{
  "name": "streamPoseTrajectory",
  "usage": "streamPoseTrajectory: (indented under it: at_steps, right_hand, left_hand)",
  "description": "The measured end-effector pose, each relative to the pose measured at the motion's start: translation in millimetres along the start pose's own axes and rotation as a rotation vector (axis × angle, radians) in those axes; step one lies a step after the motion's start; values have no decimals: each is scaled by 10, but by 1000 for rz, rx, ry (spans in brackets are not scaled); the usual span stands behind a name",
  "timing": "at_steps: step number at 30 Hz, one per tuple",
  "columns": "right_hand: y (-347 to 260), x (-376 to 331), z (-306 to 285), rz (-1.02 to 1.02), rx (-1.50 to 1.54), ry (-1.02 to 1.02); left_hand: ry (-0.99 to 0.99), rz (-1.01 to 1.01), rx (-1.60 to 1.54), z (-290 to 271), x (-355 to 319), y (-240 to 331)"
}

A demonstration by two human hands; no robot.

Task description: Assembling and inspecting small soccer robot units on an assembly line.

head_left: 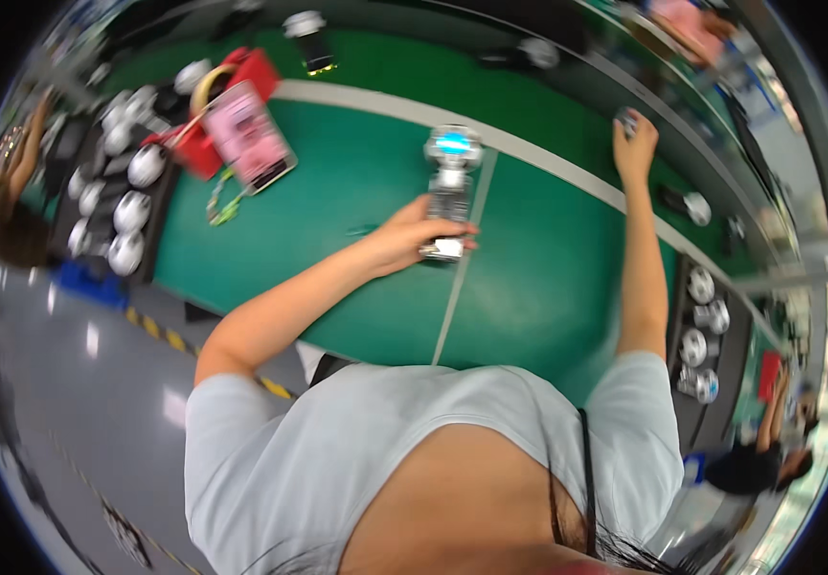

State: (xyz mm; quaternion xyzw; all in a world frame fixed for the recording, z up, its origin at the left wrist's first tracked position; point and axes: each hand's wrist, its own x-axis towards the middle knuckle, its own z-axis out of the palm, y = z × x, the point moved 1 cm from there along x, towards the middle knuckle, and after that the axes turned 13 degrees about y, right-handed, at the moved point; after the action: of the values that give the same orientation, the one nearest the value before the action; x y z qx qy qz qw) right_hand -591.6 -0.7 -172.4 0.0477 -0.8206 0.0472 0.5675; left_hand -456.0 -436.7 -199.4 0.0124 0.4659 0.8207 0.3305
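Observation:
My left hand [414, 237] is wrapped round the lower handle of a handheld device [450, 187] over the middle of the green mat. This device has a round silver-white head, glowing blue on top, and a dark, shiny body. Stretched out to the far right, my right hand [635, 146] closes on a small dark and silvery thing [627, 123]; blur and the fingers hide its kind. A pink-screened phone [246, 137] lies to the left of the held device, beside red objects [196, 149] and a roll of yellowish tape [211, 88].
A dark tray [160, 225] at left bears several white round-headed devices; another tray [720, 383] at right holds more. Single devices stand on the far green strip [375, 62], beyond a pale rail [356, 96]. Other people work at both sides.

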Motion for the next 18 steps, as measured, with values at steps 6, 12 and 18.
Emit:
streamPoseTrajectory:
  at_steps: [6, 12, 18]
  right_hand:
    - [-1530, 228, 622, 536, 497, -570]
    - [-2388, 458, 1428, 380, 114, -794]
    - [-2233, 455, 1806, 486, -35, -759]
  left_hand:
    - [-120, 0, -93, 64, 12, -38]
    - [-153, 8, -100, 14, 27, -62]
    - [-168, -6, -129, -12, 43, -63]
